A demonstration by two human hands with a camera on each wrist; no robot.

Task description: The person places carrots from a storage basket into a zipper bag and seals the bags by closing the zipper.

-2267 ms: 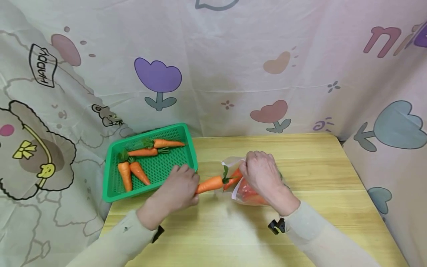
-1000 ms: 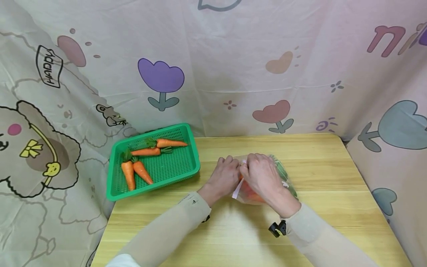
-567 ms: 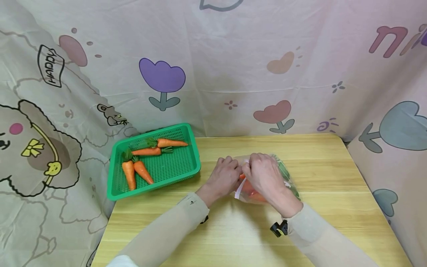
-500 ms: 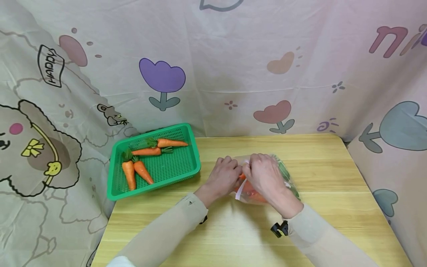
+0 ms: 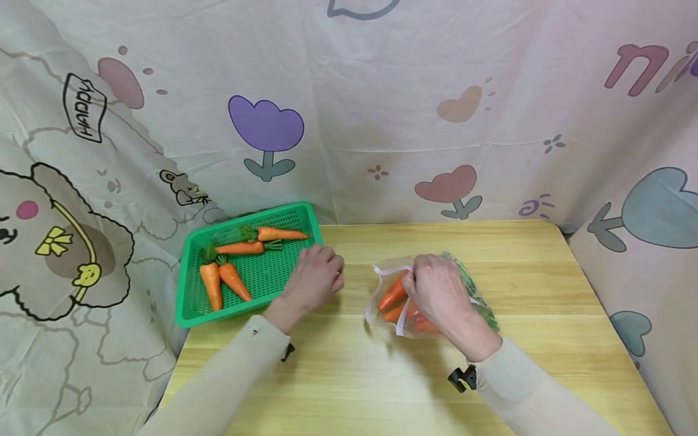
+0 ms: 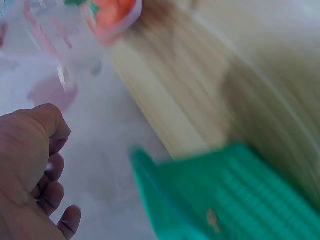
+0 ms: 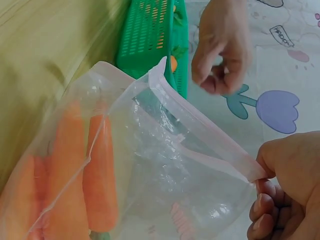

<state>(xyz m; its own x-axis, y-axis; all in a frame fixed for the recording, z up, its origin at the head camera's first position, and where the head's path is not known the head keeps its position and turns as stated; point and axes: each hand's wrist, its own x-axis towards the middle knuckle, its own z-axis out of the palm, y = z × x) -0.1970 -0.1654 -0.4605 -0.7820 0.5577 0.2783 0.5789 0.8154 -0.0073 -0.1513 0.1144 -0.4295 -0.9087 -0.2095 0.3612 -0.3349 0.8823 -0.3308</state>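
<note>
My right hand (image 5: 438,287) pinches the upper edge of a clear plastic bag (image 7: 180,130) with a pale zip strip. The bag lies on its side, its mouth spread toward the left. Several carrots (image 7: 70,165) are inside it, with green leaves showing at the far end in the head view. My left hand (image 5: 312,275) is above the right side of the green basket (image 5: 182,284). Its fingers are loosely curled with nothing between them. Two carrots stand side by side at the basket's left, one of them an upright carrot (image 5: 211,286); two more, including a top carrot (image 5: 282,233), lie toward the back.
A wooden table (image 5: 534,272) bears the basket on the left and the bag right of the middle. Behind it hangs a printed cloth (image 5: 349,109), which also covers both sides. A black wrist mount (image 5: 462,379) sits below the right sleeve.
My left hand carried a carrot from beside the basket into the bag, let go of it, and moved back left to the basket. The right hand kept its hold on the bag, whose mouth now shows wider.
</note>
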